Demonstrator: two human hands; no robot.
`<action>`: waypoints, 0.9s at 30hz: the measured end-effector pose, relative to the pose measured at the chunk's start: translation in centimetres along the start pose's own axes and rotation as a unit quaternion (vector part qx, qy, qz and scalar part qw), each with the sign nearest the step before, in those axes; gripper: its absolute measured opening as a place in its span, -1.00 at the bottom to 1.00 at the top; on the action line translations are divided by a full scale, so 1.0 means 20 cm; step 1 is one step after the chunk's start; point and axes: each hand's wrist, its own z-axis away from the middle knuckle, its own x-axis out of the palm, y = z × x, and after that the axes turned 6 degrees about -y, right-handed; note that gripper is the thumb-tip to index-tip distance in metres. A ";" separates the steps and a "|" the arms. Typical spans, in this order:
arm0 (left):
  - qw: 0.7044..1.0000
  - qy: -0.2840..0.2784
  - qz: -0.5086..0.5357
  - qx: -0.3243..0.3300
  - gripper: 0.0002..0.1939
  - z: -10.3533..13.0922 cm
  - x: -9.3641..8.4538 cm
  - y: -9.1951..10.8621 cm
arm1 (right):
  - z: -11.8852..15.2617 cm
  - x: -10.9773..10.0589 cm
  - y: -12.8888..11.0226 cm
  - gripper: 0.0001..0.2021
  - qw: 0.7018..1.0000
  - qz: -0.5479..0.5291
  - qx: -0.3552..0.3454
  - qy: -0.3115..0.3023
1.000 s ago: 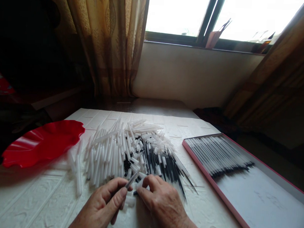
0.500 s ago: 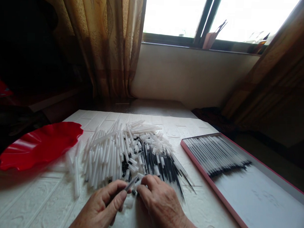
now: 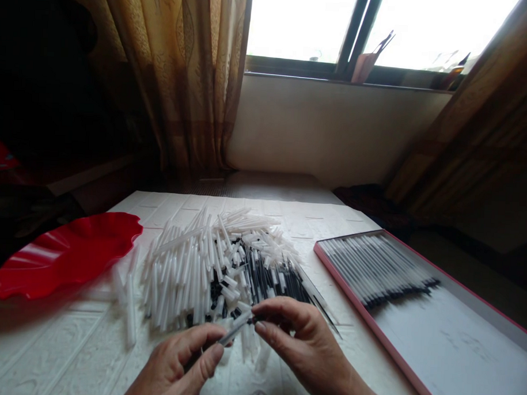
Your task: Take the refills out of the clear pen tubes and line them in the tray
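In the head view, my left hand (image 3: 184,353) is closed around a translucent pen barrel (image 3: 236,328) with something dark inside, tilted up to the right. The fingertips of my right hand (image 3: 304,337) pinch a small black piece (image 3: 253,320) at the barrel's far end; whether it is a plug or a tip I cannot tell. Just beyond the hands lies a heap of clear pen barrels (image 3: 174,275). Small black plugs (image 3: 216,291), black pen refills (image 3: 265,272) and short translucent caps (image 3: 273,244) lie to its right.
On the right stands a shallow pink-edged box (image 3: 353,309) holding a row of pens (image 3: 376,267) with black ends. At left is a red wavy-rimmed dish (image 3: 71,251), with a few loose barrels (image 3: 130,308) beside it. A white brick-patterned cover (image 3: 46,345) lies on the table.
My right hand has lifted from the small parts on the table and come to the barrel's end, now pinching a black piece. My left hand has moved slightly down, still holding the barrel.
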 end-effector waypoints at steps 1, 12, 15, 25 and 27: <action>1.000 0.004 -0.007 0.006 -0.81 0.00 0.00 0.00 | 0.00 0.00 0.00 -0.87 1.000 -0.004 -0.003 0.002; 0.994 0.024 -0.092 0.056 -0.86 0.00 0.00 -0.01 | 0.01 0.02 -0.01 -0.89 0.996 0.057 -0.052 -0.037; 0.989 0.018 -0.112 0.094 -0.85 -0.01 -0.01 0.00 | 0.01 0.00 -0.01 -0.84 0.993 0.082 -0.061 -0.063; 0.981 -0.008 -0.142 0.136 -0.75 0.00 -0.03 0.05 | 0.01 -0.04 -0.01 -0.82 0.962 0.190 -0.123 -0.153; 0.981 -0.025 -0.140 0.131 -0.76 0.00 -0.03 0.05 | 0.01 -0.04 -0.02 -0.80 0.942 0.245 -0.140 -0.182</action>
